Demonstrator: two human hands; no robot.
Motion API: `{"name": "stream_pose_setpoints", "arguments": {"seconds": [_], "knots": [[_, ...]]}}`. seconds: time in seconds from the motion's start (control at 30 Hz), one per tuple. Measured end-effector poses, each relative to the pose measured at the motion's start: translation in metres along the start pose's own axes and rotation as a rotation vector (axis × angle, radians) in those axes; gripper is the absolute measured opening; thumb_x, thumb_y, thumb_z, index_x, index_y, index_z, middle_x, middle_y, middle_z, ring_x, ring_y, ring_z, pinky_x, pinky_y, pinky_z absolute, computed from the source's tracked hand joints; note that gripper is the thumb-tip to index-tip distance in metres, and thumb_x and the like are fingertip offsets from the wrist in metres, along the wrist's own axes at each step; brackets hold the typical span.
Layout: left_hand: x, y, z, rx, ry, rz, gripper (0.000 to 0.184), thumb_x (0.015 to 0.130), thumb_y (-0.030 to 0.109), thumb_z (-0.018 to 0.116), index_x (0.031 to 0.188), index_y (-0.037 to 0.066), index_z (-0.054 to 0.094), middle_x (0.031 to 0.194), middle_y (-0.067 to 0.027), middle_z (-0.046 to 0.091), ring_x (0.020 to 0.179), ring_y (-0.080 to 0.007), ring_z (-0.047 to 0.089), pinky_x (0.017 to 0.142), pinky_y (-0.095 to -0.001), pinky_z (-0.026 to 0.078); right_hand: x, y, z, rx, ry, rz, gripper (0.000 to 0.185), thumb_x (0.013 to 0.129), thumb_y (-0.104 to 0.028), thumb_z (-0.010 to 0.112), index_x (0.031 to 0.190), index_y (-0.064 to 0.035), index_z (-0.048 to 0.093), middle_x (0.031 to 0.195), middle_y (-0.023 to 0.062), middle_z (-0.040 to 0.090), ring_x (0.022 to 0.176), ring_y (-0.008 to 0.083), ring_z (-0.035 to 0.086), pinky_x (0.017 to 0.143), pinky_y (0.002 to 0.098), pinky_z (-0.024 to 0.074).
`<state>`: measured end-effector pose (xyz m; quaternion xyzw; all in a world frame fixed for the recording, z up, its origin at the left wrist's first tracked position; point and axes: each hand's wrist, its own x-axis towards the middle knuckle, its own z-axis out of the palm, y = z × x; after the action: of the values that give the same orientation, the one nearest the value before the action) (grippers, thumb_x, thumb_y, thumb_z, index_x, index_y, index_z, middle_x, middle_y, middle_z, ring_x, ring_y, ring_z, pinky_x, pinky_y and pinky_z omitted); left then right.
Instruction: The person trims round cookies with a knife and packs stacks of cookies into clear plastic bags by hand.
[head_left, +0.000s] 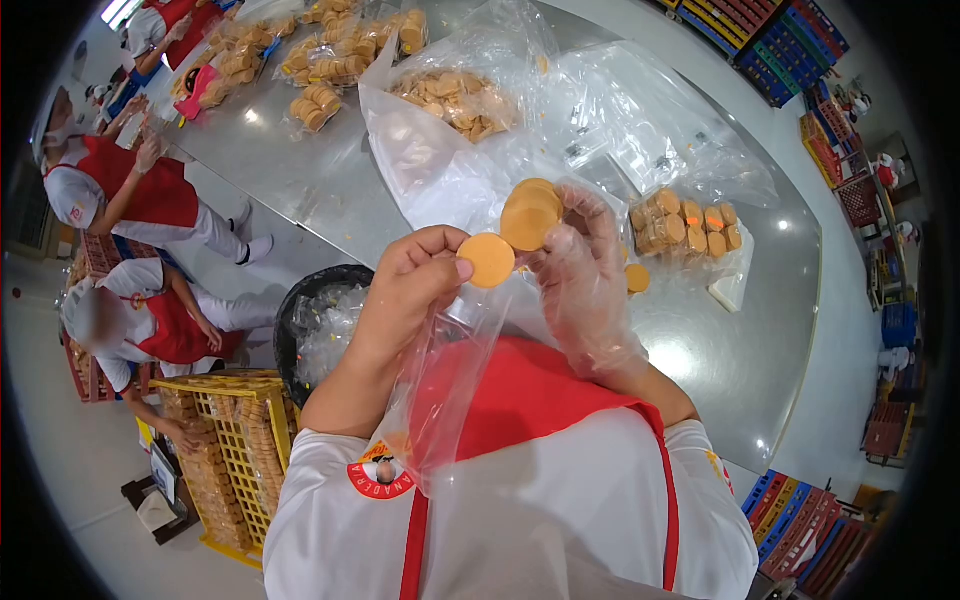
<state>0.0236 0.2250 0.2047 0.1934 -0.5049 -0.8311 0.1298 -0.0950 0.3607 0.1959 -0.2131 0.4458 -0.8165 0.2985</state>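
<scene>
Between thumb and fingers my left hand (412,285) pinches one round, flat, golden cookie (487,261). A clear plastic bag (455,380) hangs below it. My right hand (585,285), in a clear plastic glove, holds a small stack of similar cookies (531,215) close beside the first one. Beyond my hands, a large open plastic bag (415,150) lies on the metal table (740,340) with a pile of loose cookies (460,100) in it. Right of my right hand are packed rows of cookies (685,225) and a single cookie (637,278).
Bagged cookies (345,50) lie at the table's far left. A black bin (290,310) with plastic stands left of me, near a yellow crate (235,450). Several people in red aprons are at the left. Stacked crates (770,40) stand far right.
</scene>
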Motion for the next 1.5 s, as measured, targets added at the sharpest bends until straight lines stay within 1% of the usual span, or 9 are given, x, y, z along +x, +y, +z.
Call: {"name": "stream_pose_setpoints", "arguments": {"seconds": [0.1,0.3,0.37,0.57,0.87,1.1,1.3,1.4,1.5], "knots": [[0.0,-0.001,0.0,0.0,0.007,0.001,0.024,0.083,0.011,0.06,0.1,-0.006,0.059,0.067,0.0024,0.054,0.049,-0.0011,0.034,0.046,-0.0177,0.027,0.006,0.002,-0.002,0.188,0.058,0.098,0.035,0.098,-0.012,0.052,0.129,-0.0048,0.04,0.12,0.0128,0.053,0.095,0.021,0.062,0.08,0.0354,0.0545],[0.0,-0.002,0.001,-0.008,0.019,0.036,0.024,0.085,0.005,0.061,0.106,-0.005,0.061,0.072,0.0031,0.058,0.054,0.0004,0.038,0.049,-0.0168,0.028,0.01,0.009,-0.002,0.167,0.174,0.221,0.032,0.098,-0.011,0.051,0.128,-0.0047,0.042,0.117,0.0128,0.055,0.096,0.0202,0.061,0.08,0.0324,0.055],[0.0,-0.003,-0.001,-0.004,-0.001,0.039,0.022,0.086,0.003,0.061,0.107,-0.004,0.062,0.075,0.0049,0.059,0.059,0.0019,0.04,0.053,-0.0167,0.028,0.008,0.012,-0.002,0.127,0.119,0.188,0.033,0.098,-0.011,0.052,0.128,-0.0046,0.042,0.117,0.0121,0.055,0.099,0.0192,0.06,0.08,0.0315,0.0547],[0.001,-0.006,0.001,0.048,0.032,0.083,0.021,0.088,0.002,0.062,0.108,-0.005,0.062,0.072,0.0062,0.056,0.06,0.001,0.041,0.056,-0.0174,0.031,0.004,0.012,-0.003,0.059,0.001,0.141,0.036,0.097,-0.01,0.055,0.13,-0.0048,0.041,0.123,0.012,0.051,0.102,0.0162,0.058,0.085,0.0296,0.0516],[0.003,-0.015,0.002,0.207,0.116,0.172,0.028,0.088,0.006,0.064,0.114,-0.005,0.062,0.067,0.0097,0.048,0.057,0.0008,0.035,0.052,-0.0173,0.025,0.002,0.01,-0.003,-0.048,-0.075,0.08,0.047,0.094,-0.003,0.055,0.137,-0.0024,0.035,0.129,0.0118,0.045,0.101,0.013,0.055,0.091,0.0292,0.0465],[0.005,-0.013,-0.001,0.237,0.096,0.149,0.022,0.089,0.007,0.065,0.108,-0.003,0.061,0.068,0.0091,0.049,0.058,0.0008,0.036,0.052,-0.0175,0.026,0.002,0.007,-0.003,-0.07,-0.075,0.046,0.047,0.092,-0.002,0.057,0.136,-0.0015,0.039,0.127,0.0111,0.048,0.104,0.0135,0.053,0.092,0.0293,0.0452],[0.003,-0.012,0.002,0.182,0.097,0.133,0.019,0.088,0.008,0.065,0.104,-0.001,0.06,0.067,0.0096,0.048,0.057,0.0011,0.036,0.051,-0.0172,0.026,0.002,0.017,-0.012,-0.106,-0.087,0.086,0.041,0.093,0.001,0.054,0.134,-0.0008,0.05,0.133,0.009,0.049,0.117,0.0173,0.051,0.101,0.0307,0.041],[0.003,-0.011,0.004,0.177,0.112,0.142,0.017,0.088,0.007,0.066,0.102,0.0,0.06,0.067,0.0097,0.047,0.057,0.0012,0.035,0.051,-0.0173,0.026,0.005,0.019,-0.017,-0.188,-0.177,-0.002,0.04,0.093,0.001,0.053,0.133,-0.0008,0.052,0.134,0.0082,0.048,0.12,0.0175,0.049,0.103,0.0308,0.0398],[0.003,-0.013,0.005,0.196,0.123,0.171,0.014,0.088,0.007,0.066,0.099,0.001,0.059,0.067,0.0102,0.045,0.057,0.0014,0.034,0.052,-0.0172,0.025,0.003,0.009,-0.012,-0.147,-0.194,0.091,0.042,0.092,0.001,0.054,0.135,-0.0008,0.05,0.134,0.0089,0.048,0.119,0.018,0.05,0.103,0.0316,0.0403]]}}
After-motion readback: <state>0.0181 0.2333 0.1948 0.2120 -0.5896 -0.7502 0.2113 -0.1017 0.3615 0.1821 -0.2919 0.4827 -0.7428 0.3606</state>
